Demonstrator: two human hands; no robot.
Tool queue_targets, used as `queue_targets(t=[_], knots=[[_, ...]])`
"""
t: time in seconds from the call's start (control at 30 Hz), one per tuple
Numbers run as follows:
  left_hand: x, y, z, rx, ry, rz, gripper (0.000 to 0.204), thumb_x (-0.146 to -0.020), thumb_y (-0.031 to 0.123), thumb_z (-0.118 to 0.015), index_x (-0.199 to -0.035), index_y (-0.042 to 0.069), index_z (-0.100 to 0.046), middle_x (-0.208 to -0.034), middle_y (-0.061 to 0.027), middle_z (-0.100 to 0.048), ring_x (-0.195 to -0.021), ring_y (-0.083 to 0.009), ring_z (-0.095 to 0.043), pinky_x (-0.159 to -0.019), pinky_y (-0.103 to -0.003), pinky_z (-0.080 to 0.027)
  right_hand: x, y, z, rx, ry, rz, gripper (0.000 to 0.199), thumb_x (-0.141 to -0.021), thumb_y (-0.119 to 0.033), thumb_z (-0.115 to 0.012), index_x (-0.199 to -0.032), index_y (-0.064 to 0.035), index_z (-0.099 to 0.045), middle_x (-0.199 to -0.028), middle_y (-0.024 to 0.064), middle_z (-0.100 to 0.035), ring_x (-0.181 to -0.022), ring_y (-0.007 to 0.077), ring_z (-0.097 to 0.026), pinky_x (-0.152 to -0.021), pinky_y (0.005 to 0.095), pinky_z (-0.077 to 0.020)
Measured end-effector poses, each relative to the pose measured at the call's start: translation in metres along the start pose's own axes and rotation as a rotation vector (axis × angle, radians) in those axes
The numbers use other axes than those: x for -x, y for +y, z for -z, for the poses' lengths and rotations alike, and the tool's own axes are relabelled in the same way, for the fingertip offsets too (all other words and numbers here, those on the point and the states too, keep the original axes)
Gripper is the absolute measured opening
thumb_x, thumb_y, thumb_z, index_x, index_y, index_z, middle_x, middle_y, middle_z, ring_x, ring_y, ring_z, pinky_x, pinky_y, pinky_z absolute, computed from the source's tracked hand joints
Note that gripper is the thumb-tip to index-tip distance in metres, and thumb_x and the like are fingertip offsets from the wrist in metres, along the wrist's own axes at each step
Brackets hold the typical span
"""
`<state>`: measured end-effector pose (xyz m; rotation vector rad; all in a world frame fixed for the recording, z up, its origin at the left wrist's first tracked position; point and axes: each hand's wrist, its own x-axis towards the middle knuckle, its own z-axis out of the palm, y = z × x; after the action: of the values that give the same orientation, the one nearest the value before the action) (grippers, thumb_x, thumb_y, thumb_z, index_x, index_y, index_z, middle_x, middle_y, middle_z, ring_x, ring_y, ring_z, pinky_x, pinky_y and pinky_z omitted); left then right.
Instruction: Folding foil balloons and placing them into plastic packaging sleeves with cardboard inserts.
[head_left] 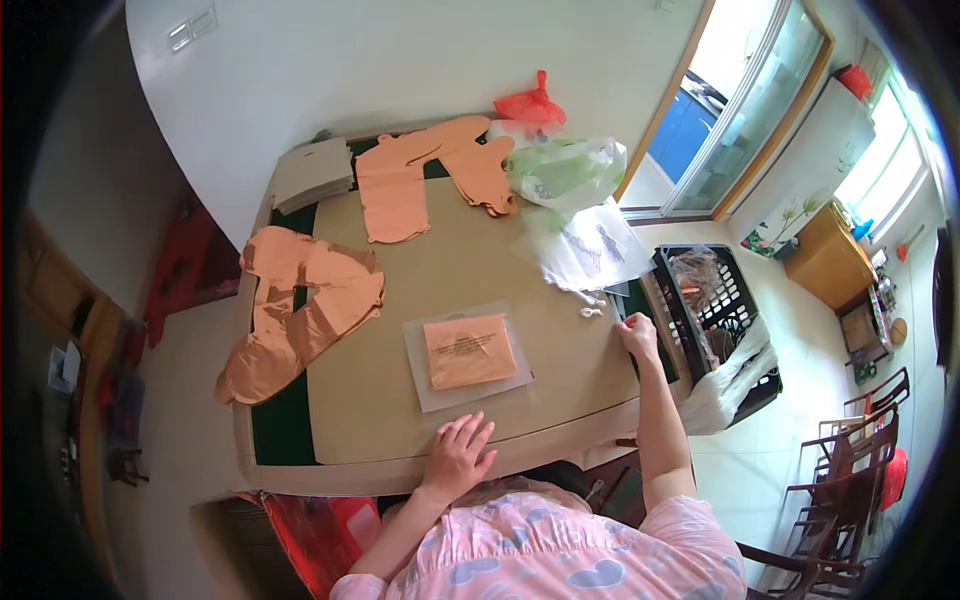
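A folded rose-gold foil piece [472, 352] with printing on it lies on a translucent flat bag [425, 395] in the middle of the table. Just below that bag, my left hand [460, 455] rests at the table's near edge, fingers spread and holding nothing. My right hand [637, 335] is closed at the right edge, beside small white bits [592, 306]; what its fingers hold, if anything, is hidden. Flat rose-gold foil balloons lie at the left [310, 300], and more foil balloons [395, 190] are at the back.
A stack of grey-brown card [315, 173] stands at the back left. Toward the back right lie a green-white plastic bag [570, 172], a red knotted bag [532, 104] and clear plastic sheets [595, 250]. A black crate [710, 300] with bagged items adjoins the table's right side.
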<state>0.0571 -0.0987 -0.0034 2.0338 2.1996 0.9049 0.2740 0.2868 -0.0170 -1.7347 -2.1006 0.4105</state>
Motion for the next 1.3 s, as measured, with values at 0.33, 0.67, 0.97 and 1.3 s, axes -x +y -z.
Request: queue_targets(t=[0.33,0.67,0.97,1.3], knots=[[-0.015,-0.031,0.012,0.017,0.210,0.109,0.041,-0.081,0.013,-0.069,-0.121,0.010,-0.061,-0.138,-0.0115,-0.050,-0.126,-0.0302,-0.048,-0.104,-0.044,-0.041,0.088,-0.044,0.021,-0.504,-0.074,0.272,0.004,-0.082,-0.006,-0.068,-0.082,-0.0028,-0.068,-0.076,0.0090,-0.065,-0.069,0.0147,-0.062,-0.063,0.0304,-0.0492],[-0.022,-0.052,0.003,-0.124,0.025,0.158,0.055,-0.083,0.034,-0.068,-0.133,0.017,-0.055,-0.143,-0.0135,-0.045,-0.133,-0.0343,-0.040,-0.109,-0.057,-0.029,0.180,-0.100,0.019,-0.187,-0.445,0.279,0.015,-0.087,-0.016,-0.066,-0.092,-0.0021,-0.064,-0.081,0.0143,-0.066,-0.069,0.0269,-0.064,-0.064,0.0363,-0.0509],[-0.021,-0.051,0.003,-0.175,0.032,0.148,0.051,-0.084,0.036,-0.066,-0.131,0.018,-0.056,-0.142,-0.0122,-0.046,-0.133,-0.0313,-0.039,-0.109,-0.055,-0.030,0.190,-0.121,-0.010,-0.657,-0.269,0.328,0.008,-0.089,-0.002,-0.058,-0.096,-0.0033,-0.062,-0.084,0.0127,-0.064,-0.068,0.0283,-0.063,-0.063,0.0366,-0.0507],[-0.021,-0.052,0.000,-0.135,0.049,0.155,0.051,-0.085,0.035,-0.066,-0.132,0.018,-0.054,-0.143,-0.0124,-0.045,-0.133,-0.0320,-0.039,-0.109,-0.056,-0.030,0.213,-0.111,-0.008,-0.055,-0.092,0.682,0.042,-0.080,-0.005,-0.060,-0.121,-0.0115,-0.061,-0.096,0.0081,-0.056,-0.095,0.0260,-0.055,-0.079,0.0395,-0.0411]])
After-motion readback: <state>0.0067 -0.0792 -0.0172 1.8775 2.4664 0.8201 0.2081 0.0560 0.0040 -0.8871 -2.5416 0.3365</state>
